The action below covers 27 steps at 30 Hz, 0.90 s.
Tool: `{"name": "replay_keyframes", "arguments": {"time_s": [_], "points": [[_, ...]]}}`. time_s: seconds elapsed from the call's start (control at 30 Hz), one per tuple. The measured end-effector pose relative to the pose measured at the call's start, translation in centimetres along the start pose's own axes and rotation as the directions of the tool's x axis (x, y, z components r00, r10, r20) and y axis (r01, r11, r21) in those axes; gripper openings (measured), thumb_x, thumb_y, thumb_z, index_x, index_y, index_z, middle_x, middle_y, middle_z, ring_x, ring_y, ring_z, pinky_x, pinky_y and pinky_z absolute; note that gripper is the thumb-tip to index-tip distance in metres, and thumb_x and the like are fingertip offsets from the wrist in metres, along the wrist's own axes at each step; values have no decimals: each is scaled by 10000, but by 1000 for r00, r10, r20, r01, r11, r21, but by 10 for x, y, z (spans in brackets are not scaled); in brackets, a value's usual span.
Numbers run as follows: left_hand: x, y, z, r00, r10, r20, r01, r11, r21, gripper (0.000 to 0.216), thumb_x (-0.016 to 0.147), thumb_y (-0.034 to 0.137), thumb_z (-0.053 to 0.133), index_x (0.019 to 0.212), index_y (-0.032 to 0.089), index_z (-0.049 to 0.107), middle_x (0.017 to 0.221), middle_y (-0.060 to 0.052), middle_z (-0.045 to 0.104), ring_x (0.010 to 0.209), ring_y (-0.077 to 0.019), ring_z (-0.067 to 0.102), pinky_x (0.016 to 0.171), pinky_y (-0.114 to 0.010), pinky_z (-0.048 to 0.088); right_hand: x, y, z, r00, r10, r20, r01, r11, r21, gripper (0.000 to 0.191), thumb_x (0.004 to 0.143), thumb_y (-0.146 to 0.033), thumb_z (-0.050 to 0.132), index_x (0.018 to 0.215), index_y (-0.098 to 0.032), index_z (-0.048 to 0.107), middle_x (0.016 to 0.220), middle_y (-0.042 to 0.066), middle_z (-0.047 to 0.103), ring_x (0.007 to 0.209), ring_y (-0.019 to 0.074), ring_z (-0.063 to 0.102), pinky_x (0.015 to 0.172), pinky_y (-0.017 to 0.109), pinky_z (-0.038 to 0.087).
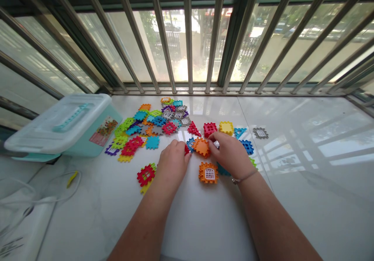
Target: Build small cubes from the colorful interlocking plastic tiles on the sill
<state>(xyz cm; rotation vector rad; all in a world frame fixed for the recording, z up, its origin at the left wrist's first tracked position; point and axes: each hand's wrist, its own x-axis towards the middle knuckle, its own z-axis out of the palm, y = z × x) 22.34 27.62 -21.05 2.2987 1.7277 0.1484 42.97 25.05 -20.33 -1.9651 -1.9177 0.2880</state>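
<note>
The person's left hand (173,166) is curling down over a small red plastic piece (187,149), and the fingers are covering most of it, so its shape is impossible to make out from here. The fingertips are touching it, but I can't tell whether that grip is clamped on it or merely resting there. Just beside it, a blue plastic piece (190,144) is showing only in part, wedged between the red piece and an orange square tile (201,147).

The right hand (230,154) is reaching over from the other side, its fingers (215,137) lying on the orange tile's edge. The thumb is out of sight behind the hand, so I can't tell whether this grip is closed on the tile either. Under the heel of that hand, a teal piece (223,170) is partly hidden, and a green piece (253,162) is barely peeking out beyond the wrist. An orange window tile (208,172) is lying just below the hands.

A heap of multicoloured interlocking tiles (149,125) is spreading across the pale stone surface (295,218), its overlapping pieces hiding one another. A lidded plastic storage box (102,136) is sitting to the left, and its contents are impossible to make out through the cloudy lid.
</note>
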Motion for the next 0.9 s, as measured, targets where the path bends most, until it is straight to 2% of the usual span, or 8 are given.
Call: {"name": "replay_keyframes", "arguments": {"time_s": [0.17, 0.3, 0.5, 0.7, 0.9], "points": [[0, 2, -4, 999, 36, 17, -37, 998, 55, 82, 1050, 289, 638, 1050, 216, 674, 1099, -99, 727, 1012, -302, 718, 848, -395, 514, 0, -2, -2, 1000, -14, -4, 14, 1000, -6, 100, 1040, -266, 625, 1018, -245, 720, 1039, 42, 807, 926, 222, 726, 762, 306, 432], [-1, 2, -4, 999, 45, 2, -45, 999, 9, 61, 1051, 246, 614, 1027, 229, 668, 1095, -90, 750, 1008, -287, 719, 843, -380, 502, -2, -5, -4, 999, -26, -28, 25, 1000, -16, 127, 1060, -292, 608, 1031, -247, 723, 1034, 47, 806, 925, 232, 730, 771, 317, 441], [-2, 4, -5, 990, 77, -119, -106, 961, -257, 28, 1044, 258, 636, 1057, 247, 658, 1070, -63, 772, 978, -253, 723, 833, -351, 513, -2, -7, -6, 998, -31, -57, 32, 999, 6, 142, 1065, -281, 591, 1068, -242, 728, 1049, 52, 808, 924, 233, 737, 774, 317, 454], [-5, 8, -15, 979, 22, -203, -119, 871, -478, 125, 1069, 340, 593, 1073, 246, 675, 1030, -41, 791, 959, -230, 739, 868, -345, 526, -2, -9, -8, 992, -110, -68, 117, 988, 97, 151, 1012, -195, 620, 1117, -226, 725, 1114, 58, 819, 969, 226, 754, 820, 311, 495], [-7, 9, -20, 998, -55, -36, 14, 715, -699, 238, 1105, 458, 532, 1110, 259, 661, 966, -8, 790, 900, -200, 726, 862, -333, 534, -6, -13, -10, 974, -228, -11, 226, 961, 160, 182, 1034, -191, 615, 1172, -221, 731, 1217, 42, 813, 1075, 200, 761, 906, 294, 524]]}}
